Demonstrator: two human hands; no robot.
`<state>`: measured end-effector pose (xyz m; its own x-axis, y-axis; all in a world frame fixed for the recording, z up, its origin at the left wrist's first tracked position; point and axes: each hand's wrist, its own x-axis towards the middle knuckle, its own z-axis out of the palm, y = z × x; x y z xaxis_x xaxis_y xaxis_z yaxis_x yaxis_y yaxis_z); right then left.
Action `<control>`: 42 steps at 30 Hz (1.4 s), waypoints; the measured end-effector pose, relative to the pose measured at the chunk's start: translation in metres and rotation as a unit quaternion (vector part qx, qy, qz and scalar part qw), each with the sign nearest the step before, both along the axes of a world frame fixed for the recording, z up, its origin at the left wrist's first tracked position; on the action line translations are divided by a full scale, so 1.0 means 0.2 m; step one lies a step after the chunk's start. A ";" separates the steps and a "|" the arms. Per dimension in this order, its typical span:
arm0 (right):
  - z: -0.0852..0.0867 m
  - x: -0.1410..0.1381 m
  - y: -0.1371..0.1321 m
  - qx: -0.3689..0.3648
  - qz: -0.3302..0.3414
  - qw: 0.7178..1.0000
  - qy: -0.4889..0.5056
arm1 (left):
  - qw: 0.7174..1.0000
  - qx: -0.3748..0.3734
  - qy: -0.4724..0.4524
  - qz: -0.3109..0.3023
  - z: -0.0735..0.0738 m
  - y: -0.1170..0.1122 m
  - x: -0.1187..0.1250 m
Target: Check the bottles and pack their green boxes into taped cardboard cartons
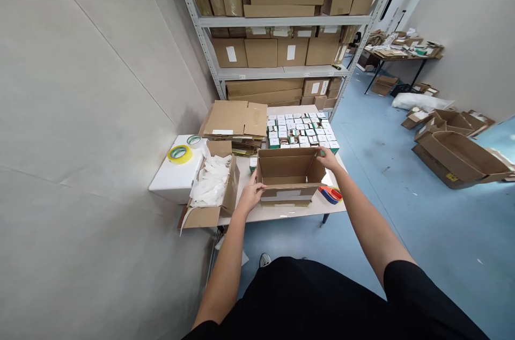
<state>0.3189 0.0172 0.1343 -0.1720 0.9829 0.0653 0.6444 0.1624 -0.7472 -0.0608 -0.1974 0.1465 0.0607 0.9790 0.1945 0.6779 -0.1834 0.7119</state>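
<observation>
An open-topped cardboard box [287, 190] stands at the front of the white table, its inside visible from above. My left hand [250, 195] grips its left front corner, with fingers along the wall. At the far right corner, my right hand [328, 159] is closed on the rim. Right behind the box are several rows of small white-and-green boxes [300, 131]. A tape dispenser [330, 194] with red and blue parts lies by the box's right side, close to my right forearm.
Flattened cardboard [229, 117] is stacked at the table's back left. A carton of white packing material [211, 182] stands left, beside yellow tape [179, 154] on a white box [173, 182]. Behind rises a shelf rack [281, 21] of cartons. Open cartons [454, 160] lie on the floor at right.
</observation>
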 end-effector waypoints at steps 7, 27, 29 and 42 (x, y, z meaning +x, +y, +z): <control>0.04 -0.12 0.09 -0.092 -0.025 0.995 -0.003 | 0.999 -0.033 -0.018 -0.018 0.01 -0.01 0.00; -0.08 0.04 -0.34 -0.178 -0.008 0.951 0.253 | 0.983 -0.109 -0.028 0.146 0.04 0.22 0.01; -0.10 0.03 -0.40 -0.176 0.001 0.944 0.279 | 0.977 -0.087 -0.012 0.195 0.01 0.23 0.05; -0.28 -0.20 -0.50 -0.090 -0.173 0.962 0.192 | 0.977 -0.085 0.114 0.158 0.01 0.43 0.08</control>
<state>0.2783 -0.0826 0.0791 0.1697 0.9783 -0.1185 0.3065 -0.1667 -0.9371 -0.0456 -0.1120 0.1480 -0.2272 0.9729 0.0436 0.8262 0.1688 0.5376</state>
